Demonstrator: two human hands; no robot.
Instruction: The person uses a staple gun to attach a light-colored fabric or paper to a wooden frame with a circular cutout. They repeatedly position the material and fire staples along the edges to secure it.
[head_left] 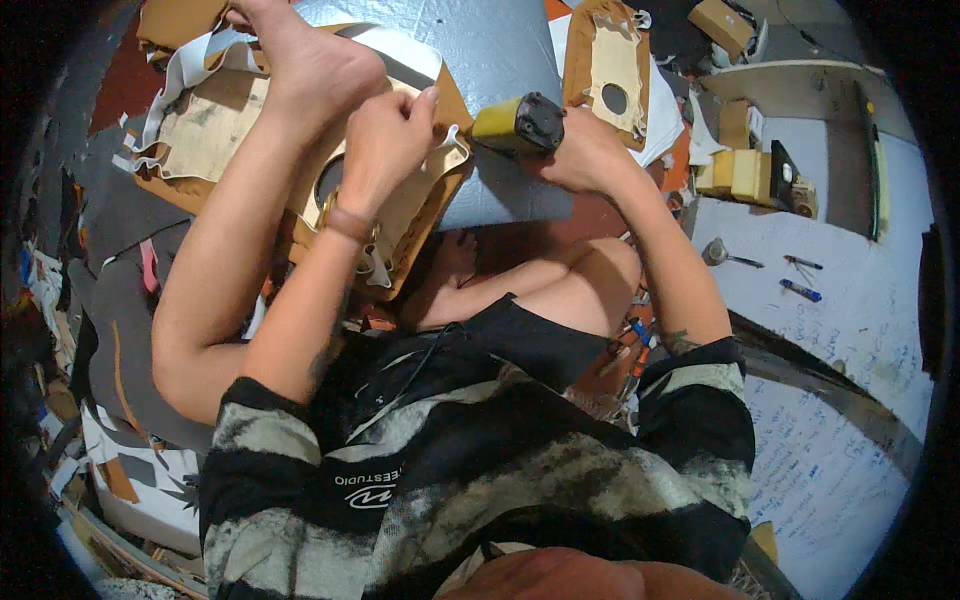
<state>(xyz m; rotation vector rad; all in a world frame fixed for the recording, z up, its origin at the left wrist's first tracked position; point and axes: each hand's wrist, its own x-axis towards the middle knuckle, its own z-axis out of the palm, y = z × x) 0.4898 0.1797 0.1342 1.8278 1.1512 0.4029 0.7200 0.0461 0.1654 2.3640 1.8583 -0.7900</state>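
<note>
A wooden panel (215,115) with tan covering folded over its edges lies in front of me, a round hole partly hidden by my left wrist. My bare foot (315,55) rests over it. Above the panel, near its right side, my left hand (392,135) is closed with the fingers curled under and the thumb up; what they hold is hidden. My right hand (580,150) grips a yellow and black staple gun (518,124), its rounded end facing up, just right of the panel. The staple gun's nose is out of sight.
Beneath the panel is a grey sheeted surface (500,190). A similar covered panel (612,75) with a hole lies at the far right. On the right, a white written-on board (770,250) bears a blue marker (800,290) and small tools; yellow blocks (740,175) stand behind.
</note>
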